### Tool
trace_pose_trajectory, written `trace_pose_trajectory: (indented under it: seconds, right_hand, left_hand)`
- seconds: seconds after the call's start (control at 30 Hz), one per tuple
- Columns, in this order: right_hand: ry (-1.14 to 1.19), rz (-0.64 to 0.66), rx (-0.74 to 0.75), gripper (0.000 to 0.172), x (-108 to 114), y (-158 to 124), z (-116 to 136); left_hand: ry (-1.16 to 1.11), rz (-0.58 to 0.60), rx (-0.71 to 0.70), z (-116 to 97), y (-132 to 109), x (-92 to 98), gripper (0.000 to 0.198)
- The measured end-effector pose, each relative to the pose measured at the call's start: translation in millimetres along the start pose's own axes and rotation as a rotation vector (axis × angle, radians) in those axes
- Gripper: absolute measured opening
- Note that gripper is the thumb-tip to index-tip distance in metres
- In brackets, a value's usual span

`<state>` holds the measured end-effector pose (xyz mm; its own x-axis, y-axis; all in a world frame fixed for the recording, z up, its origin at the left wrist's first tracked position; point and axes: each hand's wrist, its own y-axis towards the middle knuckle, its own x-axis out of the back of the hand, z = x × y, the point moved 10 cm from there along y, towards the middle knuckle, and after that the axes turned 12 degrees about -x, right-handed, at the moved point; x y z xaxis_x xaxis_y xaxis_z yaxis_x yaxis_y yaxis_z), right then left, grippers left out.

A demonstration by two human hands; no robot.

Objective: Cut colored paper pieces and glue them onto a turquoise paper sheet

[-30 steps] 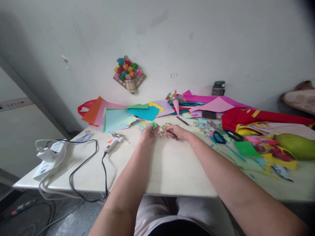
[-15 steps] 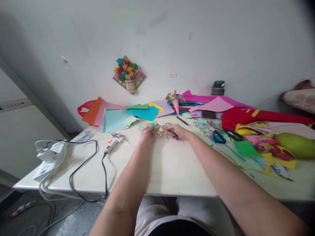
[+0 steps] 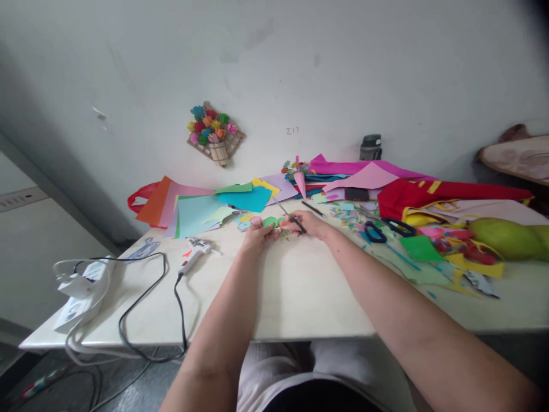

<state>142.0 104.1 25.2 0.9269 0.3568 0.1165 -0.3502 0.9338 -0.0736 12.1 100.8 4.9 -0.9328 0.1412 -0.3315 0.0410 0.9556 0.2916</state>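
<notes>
While the cream table (image 3: 300, 303) is lined at its back with coloured paper sheets (image 3: 197, 214), in the right hand (image 3: 312, 224) black-handled scissors (image 3: 295, 221) are gripped, blades (image 3: 280, 205) pointed forward, apparently to clear the left hand (image 3: 258, 233), by which a green paper piece (image 3: 270, 221) is pinched near tinier scraps (image 3: 281, 234).

Green paper piece (image 3: 270, 221): small, rounded, pinched in left hand (image 3: 258, 233). Scissors (image 3: 283, 208): dark handles, slim blades, gripped in right hand (image 3: 309, 224); tips toward 10 to 11 o'clock. Paper sits at about 9 o'clock from the handles. Blade gap too small to read.
</notes>
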Motion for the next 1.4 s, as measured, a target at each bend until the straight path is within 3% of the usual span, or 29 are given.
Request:
trace_pose_trajectory:
  seconds: [0.13,0.47,0.87,1.13,1.4]
  right_hand:
    - [0.102,-0.021,0.075,0.032,3,4,7]
    - [0.087,-0.063,0.159,0.026,4,5,15]
    - [0.105,-0.18,0.087,0.026,10,3,15]
    - [0.061,-0.087,0.034,0.024,-4,-1,11]
    - [-0.122,0.067,-0.041,0.029,-13,3,-5]
  left_hand:
    - [0.084,0.126,-0.041,-1,0,-11.2,0.03]
    - [0.223,0.224,0.001,7,-1,-16.7,0.032]
    - [0.111,0.118,-0.049,-3,-1,-13.0,0.027]
    - [0.112,-0.054,-0.09,-5,4,6.0,0.032]
    - [-0.014,-0.139,-0.119,-8,5,19.6,0.027]
